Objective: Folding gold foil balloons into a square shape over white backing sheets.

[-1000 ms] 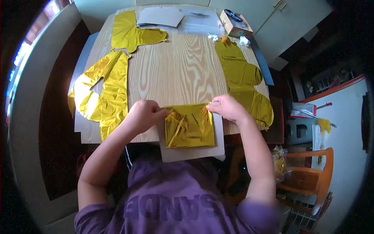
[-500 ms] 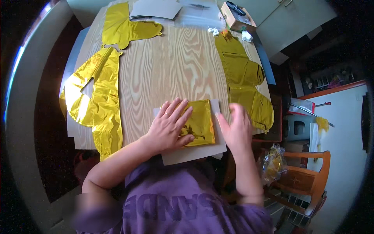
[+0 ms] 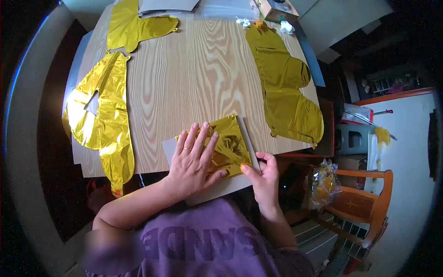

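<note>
A folded gold foil balloon (image 3: 232, 138) lies on a pale grey card (image 3: 226, 185) at the table's near edge. My left hand (image 3: 190, 159) rests flat on the foil's left part, its fingers stretched out and slightly apart, a ring on one finger. At the lower right edge, my right hand (image 3: 266, 180) grips the card, thumb pressing on the foil's corner and bent fingers at the card's side. Some fingertips of that hand are hidden.
Flat gold foil balloons lie on the wooden table (image 3: 184, 87): one at left (image 3: 115, 115), one at far left (image 3: 124, 30), one at right (image 3: 284, 87). Card sheets (image 3: 168, 4) and a small box (image 3: 277, 9) stand at the back. A wooden chair (image 3: 357, 205) holds a plastic bag (image 3: 324, 184).
My right hand has come down from beside the card and closed on its right edge. Card and foil have turned and shifted left and nearer; my left hand stays flat on them.
</note>
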Available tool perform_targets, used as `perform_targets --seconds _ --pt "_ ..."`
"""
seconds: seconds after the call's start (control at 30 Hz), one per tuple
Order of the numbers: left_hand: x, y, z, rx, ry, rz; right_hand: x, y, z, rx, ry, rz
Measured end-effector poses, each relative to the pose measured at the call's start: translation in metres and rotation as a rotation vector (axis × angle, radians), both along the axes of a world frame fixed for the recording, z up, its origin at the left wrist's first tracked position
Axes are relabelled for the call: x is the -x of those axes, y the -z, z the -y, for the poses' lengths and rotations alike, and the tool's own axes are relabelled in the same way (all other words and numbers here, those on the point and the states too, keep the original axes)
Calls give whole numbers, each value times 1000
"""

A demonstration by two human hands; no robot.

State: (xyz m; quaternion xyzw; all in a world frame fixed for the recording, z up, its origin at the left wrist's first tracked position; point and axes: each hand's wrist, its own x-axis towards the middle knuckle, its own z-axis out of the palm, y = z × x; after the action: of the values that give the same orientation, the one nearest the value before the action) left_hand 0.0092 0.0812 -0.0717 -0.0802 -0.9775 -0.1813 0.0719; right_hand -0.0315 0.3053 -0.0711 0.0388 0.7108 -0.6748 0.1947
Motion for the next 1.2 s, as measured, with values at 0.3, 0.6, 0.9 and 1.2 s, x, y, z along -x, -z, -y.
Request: perform_targets --seconds 0.3,0.6,0.9,1.2 --pt "42 -33 43 -314 -48 70 0 7 1 120 -21 -25" --pt "44 -31 38 -186 -52 125 1 4 -13 8 33 -102" --pt "43 -33 41 -216 -58 178 -3 5 -14 -96 -24 -125" --pt "46 -31 42 -250 -56 131 -2 -20 -16 -687 -141 -604"
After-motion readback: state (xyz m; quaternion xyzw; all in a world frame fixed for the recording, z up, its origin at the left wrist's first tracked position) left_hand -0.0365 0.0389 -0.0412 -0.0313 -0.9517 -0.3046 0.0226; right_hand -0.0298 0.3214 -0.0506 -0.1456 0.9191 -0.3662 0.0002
